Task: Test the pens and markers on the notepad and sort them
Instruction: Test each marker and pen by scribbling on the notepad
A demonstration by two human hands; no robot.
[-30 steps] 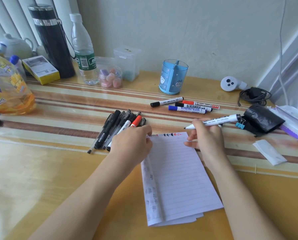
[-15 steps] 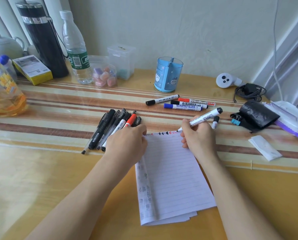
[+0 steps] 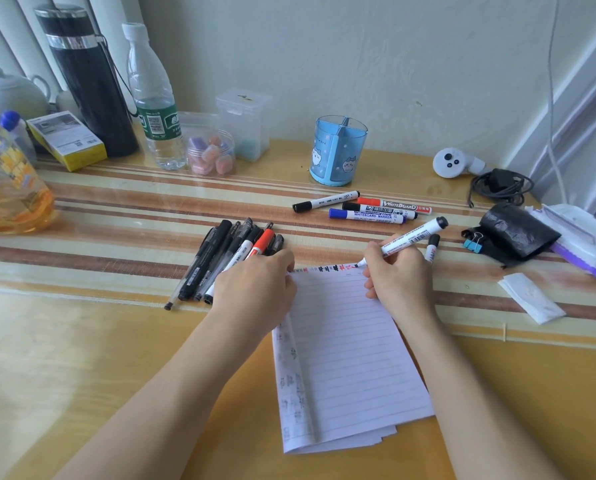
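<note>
A lined notepad [image 3: 345, 362] lies on the table in front of me, with small ink marks along its top edge. My right hand [image 3: 400, 278] grips a white marker [image 3: 411, 239], its tip touching the pad's top right corner. Its cap [image 3: 431, 247] lies just right of that hand. My left hand [image 3: 255, 289] rests on the pad's top left corner, fingers curled down. A bunch of pens and markers [image 3: 227, 261] lies left of the pad. Several whiteboard markers [image 3: 369, 209] lie behind it. A blue pen holder [image 3: 338, 150] stands further back.
Along the back left stand a black flask [image 3: 88, 81], a water bottle [image 3: 154, 98], clear plastic jars [image 3: 217, 147] and a yellow box [image 3: 68, 140]. At right lie a black pouch [image 3: 514, 233], a blue binder clip [image 3: 473, 242], a tissue pack [image 3: 580, 237] and a folded paper [image 3: 528, 301].
My right hand has turned the uncapped marker from level to tip-down and brought its tip onto the pad's top edge. The cap now lies on the table. My left hand stays put.
</note>
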